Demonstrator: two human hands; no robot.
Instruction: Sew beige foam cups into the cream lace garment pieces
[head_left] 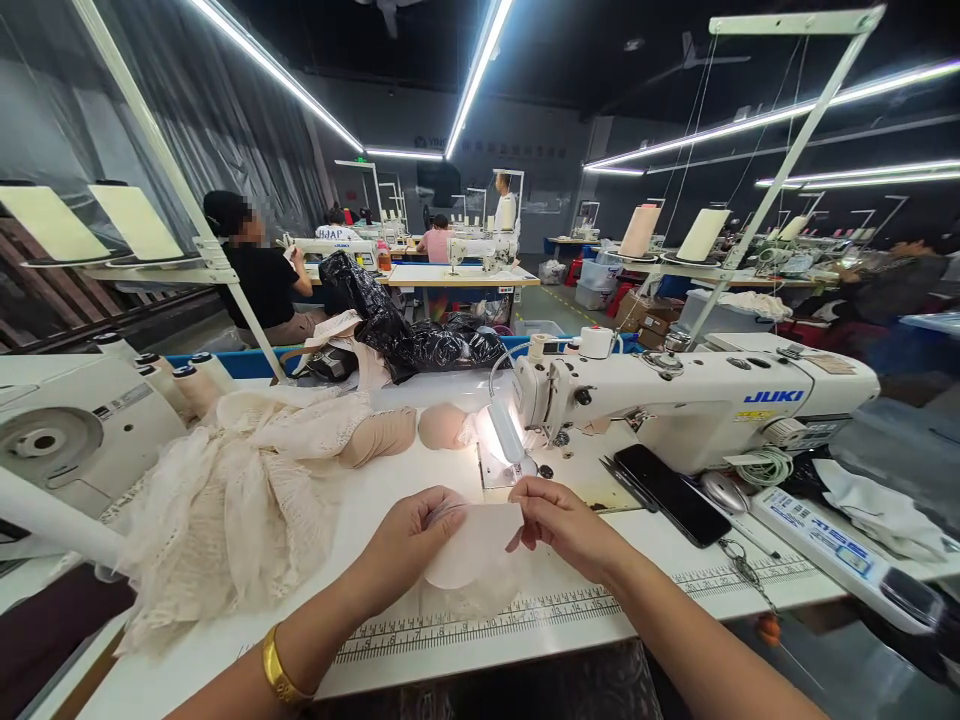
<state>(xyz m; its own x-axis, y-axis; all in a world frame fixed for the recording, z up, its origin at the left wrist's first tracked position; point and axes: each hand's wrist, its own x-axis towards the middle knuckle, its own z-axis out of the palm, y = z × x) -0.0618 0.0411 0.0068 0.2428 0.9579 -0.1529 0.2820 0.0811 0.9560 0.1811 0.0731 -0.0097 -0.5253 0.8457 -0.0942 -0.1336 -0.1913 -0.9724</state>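
Observation:
My left hand point(420, 535) pinches the left side of a pale, thin fabric piece point(480, 545) just in front of the sewing machine point(697, 395). At its upper right corner, my right hand point(559, 525) closes finger and thumb on the same piece. Sheer material hangs below it over the table edge ruler point(570, 608). Behind my hands, the needle area is lit by a small lamp point(504, 435). A beige rounded cup point(442, 427) lies left of the needle, beside a stack of similar beige cups point(382, 437).
Cream lace fabric point(255, 480) is heaped on the left. A black phone point(671, 495), tweezers point(628, 482) and a long white box point(840, 555) lie to the right. A black plastic bag point(420, 335) sits behind. A person in black point(262, 270) sits at the far left.

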